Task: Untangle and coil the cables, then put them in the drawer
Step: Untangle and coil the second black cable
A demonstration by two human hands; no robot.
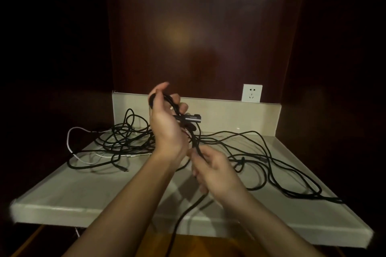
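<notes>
Black cable (269,165), gripped by both hands

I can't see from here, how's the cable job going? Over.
Left hand grips coiled black cable. Right hand pinches its trailing strand. Tangled black cables and thin white cable remain on pale countertop.

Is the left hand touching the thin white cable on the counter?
Apart. In the head view, the left hand is raised, gripping black cable; the white cable lies leftward.
</notes>
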